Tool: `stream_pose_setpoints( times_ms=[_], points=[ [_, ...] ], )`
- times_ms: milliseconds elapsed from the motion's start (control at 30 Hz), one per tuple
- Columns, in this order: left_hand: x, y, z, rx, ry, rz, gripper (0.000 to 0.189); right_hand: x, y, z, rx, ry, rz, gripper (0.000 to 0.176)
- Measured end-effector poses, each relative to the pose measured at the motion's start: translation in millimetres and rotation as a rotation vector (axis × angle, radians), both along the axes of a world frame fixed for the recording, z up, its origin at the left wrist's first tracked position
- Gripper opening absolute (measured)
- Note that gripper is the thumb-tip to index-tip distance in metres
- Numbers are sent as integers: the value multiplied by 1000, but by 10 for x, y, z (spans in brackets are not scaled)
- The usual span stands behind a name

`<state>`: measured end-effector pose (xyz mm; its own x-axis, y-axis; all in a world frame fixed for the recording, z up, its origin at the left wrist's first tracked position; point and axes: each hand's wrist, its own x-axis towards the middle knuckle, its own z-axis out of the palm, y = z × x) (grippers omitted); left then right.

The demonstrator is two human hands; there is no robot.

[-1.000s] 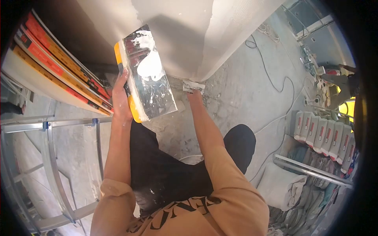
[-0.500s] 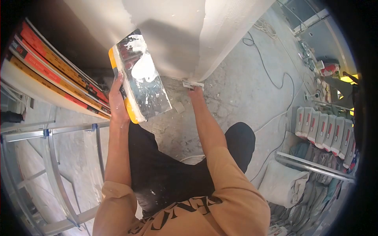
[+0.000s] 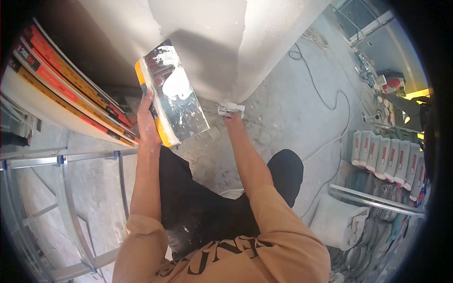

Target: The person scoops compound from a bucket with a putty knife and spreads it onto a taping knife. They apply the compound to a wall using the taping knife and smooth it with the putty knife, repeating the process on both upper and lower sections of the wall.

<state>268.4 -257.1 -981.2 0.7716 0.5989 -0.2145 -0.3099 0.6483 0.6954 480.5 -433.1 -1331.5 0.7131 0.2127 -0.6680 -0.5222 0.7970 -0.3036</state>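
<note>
My left hand (image 3: 148, 118) is closed round the yellow and black handle of a wide putty knife (image 3: 177, 94). Its broad blade carries a thick blob of white filler and smears. Lower down by the foot of the wall corner, my right hand (image 3: 232, 119) grips a smaller spatula (image 3: 230, 110), its blade streaked with white. That blade is close to the bottom of the plastered wall (image 3: 203, 52); whether they touch I cannot tell. Most of the right fingers are hidden by the blade.
Stacked boards (image 3: 61, 89) with orange and red edges stand at the left, above a metal ladder (image 3: 89, 159). A cable (image 3: 314, 78) crosses the floor (image 3: 283, 118). At the right are a row of pale packages (image 3: 384, 158), a metal bar (image 3: 377, 200) and a white sack (image 3: 337, 221).
The small spatula in my right hand has come slightly away from the wall corner and shows more of its blade face. The wide putty knife has shifted slightly right in view.
</note>
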Motion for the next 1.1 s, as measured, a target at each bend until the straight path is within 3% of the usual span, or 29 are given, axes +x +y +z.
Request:
stream_pose_setpoints(
  times_ms=[233, 267, 367, 467, 733, 800, 867, 1033, 1100],
  points=[
    [-61, 62, -112, 30, 37, -41, 38, -95, 336, -464, 5, 96, -78, 31],
    [-68, 60, -114, 29, 40, -46, 38, 4, 354, -744, 103, 81, -115, 32],
    [-58, 68, -112, 21, 27, -45, 37, 83, 301, -716, 222, 94, -150, 33],
    [-45, 65, -116, 13, 45, -44, 36, 76, 252, -338, 218, 127, -166, 38],
    [-8, 95, -121, -4, 35, -32, 35, 218, 213, -219, 351, 130, -154, 44],
    [17, 141, -193, -10, 15, -40, 35, 200, 209, -32, 217, 108, -114, 29],
    [66, 174, -268, -3, 20, -12, 34, 124, 196, 369, 160, 118, -99, 29],
    [158, 234, -367, -37, -40, -13, 34, 221, 170, 592, 135, 220, -103, 23],
    [180, 249, -422, -40, -56, -9, 33, 104, 71, 919, -58, -54, 154, 25]
  ],
)
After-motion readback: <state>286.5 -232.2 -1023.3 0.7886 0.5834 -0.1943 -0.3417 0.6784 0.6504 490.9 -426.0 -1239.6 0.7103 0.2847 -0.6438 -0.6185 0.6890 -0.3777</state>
